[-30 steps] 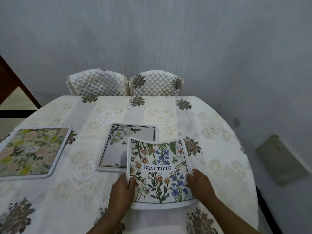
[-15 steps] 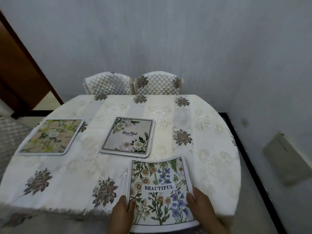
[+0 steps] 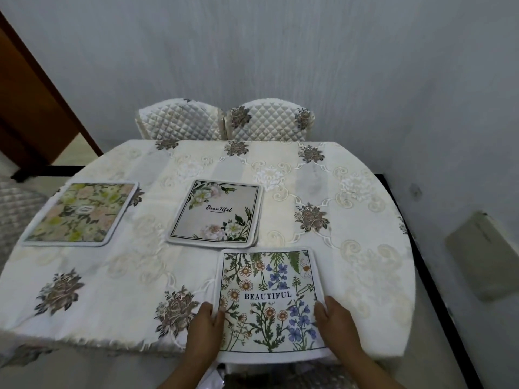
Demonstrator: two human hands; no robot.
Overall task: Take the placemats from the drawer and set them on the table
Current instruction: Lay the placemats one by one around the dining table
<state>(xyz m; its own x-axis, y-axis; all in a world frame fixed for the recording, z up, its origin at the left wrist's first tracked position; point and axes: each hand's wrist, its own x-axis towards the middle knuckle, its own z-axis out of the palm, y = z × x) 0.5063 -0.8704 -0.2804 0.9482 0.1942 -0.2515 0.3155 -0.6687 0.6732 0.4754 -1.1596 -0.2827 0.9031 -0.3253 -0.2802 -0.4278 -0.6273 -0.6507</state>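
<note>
A white-edged wildflower placemat (image 3: 268, 299) printed "BEAUTIFUL" lies nearly flat at the table's near edge. My left hand (image 3: 203, 329) grips its left edge, thumb on top. My right hand (image 3: 335, 322) holds its right edge the same way. Two more placemats lie flat on the table (image 3: 365, 248): a grey one with white roses (image 3: 216, 213) in the middle, just beyond the held mat, and a green and pink floral one (image 3: 81, 214) at the far left. The drawer is out of sight.
A cream embroidered cloth covers the oval table. Two quilted chairs (image 3: 224, 119) stand at its far side against the grey wall. A wooden door frame (image 3: 33, 88) rises at the left. A grey box (image 3: 483, 254) lies on the floor at the right.
The wildflower placemat has come back toward me from over the grey mat, and down onto the table's near edge, flattening out. Both hands kept hold of its sides.
</note>
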